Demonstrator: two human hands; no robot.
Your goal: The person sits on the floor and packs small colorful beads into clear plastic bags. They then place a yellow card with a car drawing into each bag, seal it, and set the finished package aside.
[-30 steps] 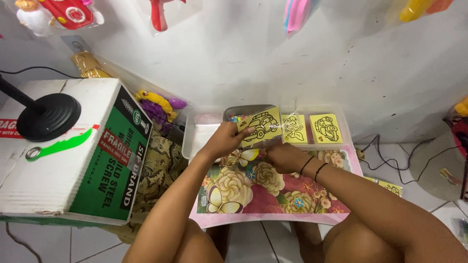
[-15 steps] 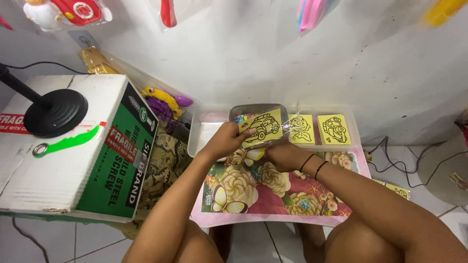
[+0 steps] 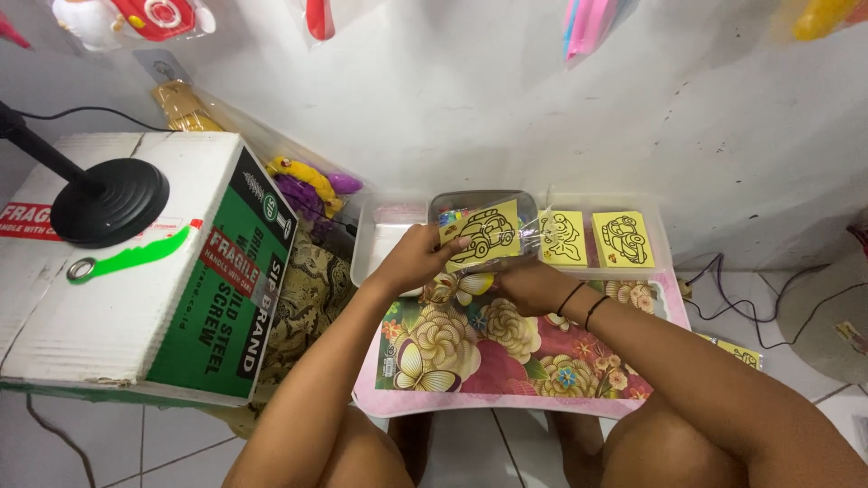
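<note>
A yellow card with a black car outline is held up over a small table with a flowered top. My left hand grips the card's left edge. My right hand holds its lower right side, where a clear plastic wrapper shows around it. Behind the card lies a grey-rimmed tray. Two more yellow outline cards, one and another, lie flat at the table's back right.
A large white and green cardboard box stands at the left with a black lamp base on it. A white tray sits left of the cards. Toys hang on the white wall. Cables lie on the floor at right.
The view has shifted a little. Both hands stay on the car card, which sits at nearly the same spot above the table.
</note>
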